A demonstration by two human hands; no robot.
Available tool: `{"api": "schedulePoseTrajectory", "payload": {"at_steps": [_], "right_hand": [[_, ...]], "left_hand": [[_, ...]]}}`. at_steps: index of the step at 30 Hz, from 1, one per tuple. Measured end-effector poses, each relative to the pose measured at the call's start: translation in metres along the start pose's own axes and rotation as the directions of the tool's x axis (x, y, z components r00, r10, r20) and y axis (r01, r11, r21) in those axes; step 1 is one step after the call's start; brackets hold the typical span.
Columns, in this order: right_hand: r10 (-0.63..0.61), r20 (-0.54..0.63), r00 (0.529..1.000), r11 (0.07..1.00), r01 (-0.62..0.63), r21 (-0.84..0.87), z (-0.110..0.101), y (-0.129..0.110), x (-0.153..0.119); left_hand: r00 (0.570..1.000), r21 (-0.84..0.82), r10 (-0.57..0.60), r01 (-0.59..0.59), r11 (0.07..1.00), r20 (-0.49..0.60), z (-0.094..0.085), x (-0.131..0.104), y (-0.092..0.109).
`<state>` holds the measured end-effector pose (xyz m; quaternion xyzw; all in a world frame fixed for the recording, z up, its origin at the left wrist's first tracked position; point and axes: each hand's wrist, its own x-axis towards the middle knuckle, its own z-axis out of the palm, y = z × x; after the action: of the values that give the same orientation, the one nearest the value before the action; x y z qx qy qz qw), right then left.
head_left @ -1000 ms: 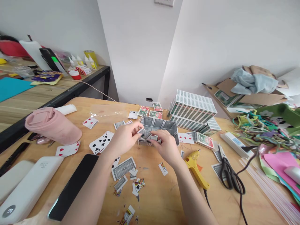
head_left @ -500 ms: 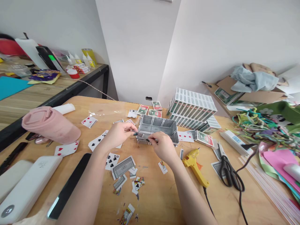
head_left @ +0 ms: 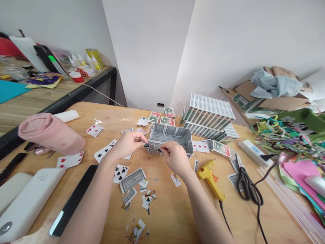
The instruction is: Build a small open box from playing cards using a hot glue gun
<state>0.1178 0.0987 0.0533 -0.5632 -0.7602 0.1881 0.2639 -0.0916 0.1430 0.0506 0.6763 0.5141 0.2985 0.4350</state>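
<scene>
A small cut strip of playing card (head_left: pixel 153 147) is pinched between my two hands, in front of the near wall of a tray-like box built from grey-backed cards (head_left: pixel 172 139). My left hand (head_left: pixel 133 142) grips the strip's left end with thumb and index finger. On the other end, the fingertips of my right hand (head_left: pixel 174 155) are closed. The near wall of the box is partly hidden behind my hands. Cut card pieces (head_left: pixel 133 179) and a court-card scrap (head_left: pixel 175 180) lie on the wooden table (head_left: pixel 162 210) nearer to me.
To the right are a yellow glue gun (head_left: pixel 210 179), black scissors (head_left: pixel 247 183) and a white power strip (head_left: pixel 255 153). Stacked card packs (head_left: pixel 208 112) stand behind. A pink tumbler (head_left: pixel 52 135), white power bank (head_left: pixel 31 200) and phone (head_left: pixel 73 200) occupy the left.
The strip now lies more level between my fingertips, and my right fingers have shifted slightly. The whole view has moved a little; the box stays in place.
</scene>
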Motion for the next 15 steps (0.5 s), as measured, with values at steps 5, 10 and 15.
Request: {"api": "schedulePoseTrajectory", "payload": {"at_steps": [5,10,15], "right_hand": [[-0.003,-0.007,1.0,1.0,0.003,0.003,0.0003,-0.0003,-0.0003],[-0.014,-0.021,1.0,1.0,0.014,-0.008,0.0016,0.0011,-0.0012],[-0.029,-0.029,0.999,1.0,0.029,-0.007,0.0024,0.0016,-0.001]], "left_hand": [[1.0,0.015,0.003,-0.003,1.0,0.0,0.0008,0.001,-0.0022],[1.0,0.026,-0.009,0.009,1.0,0.006,0.0011,0.0017,-0.0038],[1.0,0.048,-0.029,0.03,0.998,-0.007,0.0019,-0.0001,0.0004]]}}
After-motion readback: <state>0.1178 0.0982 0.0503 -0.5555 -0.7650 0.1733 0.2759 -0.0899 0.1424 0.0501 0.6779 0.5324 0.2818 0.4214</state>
